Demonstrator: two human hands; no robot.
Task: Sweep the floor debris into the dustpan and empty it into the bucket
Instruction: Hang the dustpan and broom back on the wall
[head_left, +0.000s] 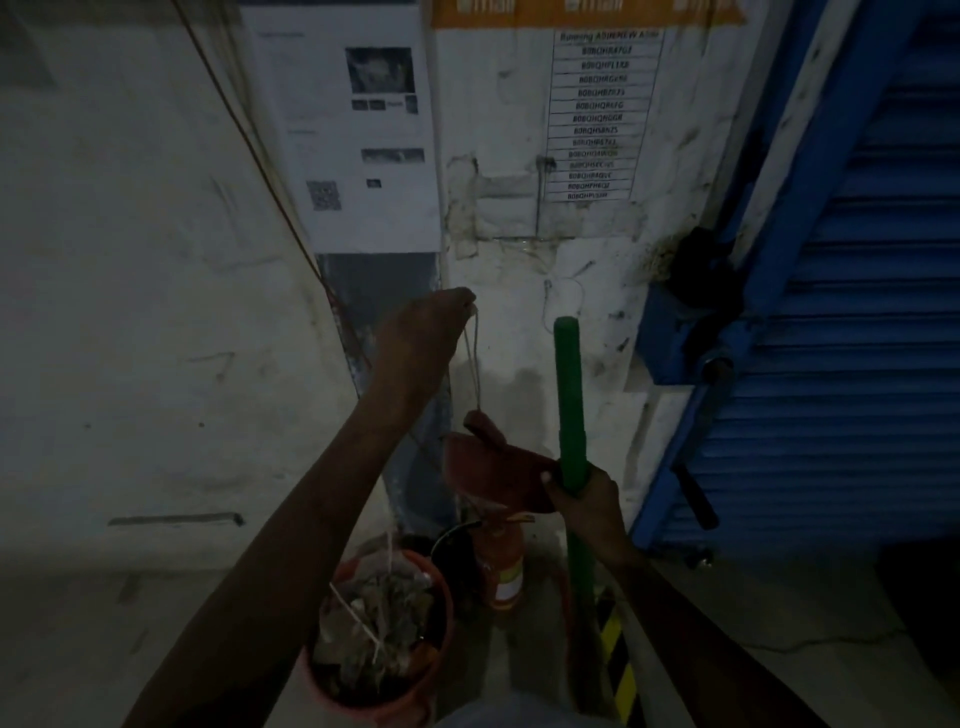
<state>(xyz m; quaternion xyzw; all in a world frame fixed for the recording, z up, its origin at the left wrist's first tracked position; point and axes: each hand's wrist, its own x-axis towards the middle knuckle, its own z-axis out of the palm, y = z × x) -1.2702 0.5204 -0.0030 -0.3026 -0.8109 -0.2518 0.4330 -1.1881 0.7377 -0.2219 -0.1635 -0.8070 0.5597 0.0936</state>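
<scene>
The left hand is pinching the string loop of the red dustpan, seemingly lifting it to hang on the wall, while the right hand is gripping the green broom handle upright above the floor, and the debris-filled bucket is standing below.
</scene>
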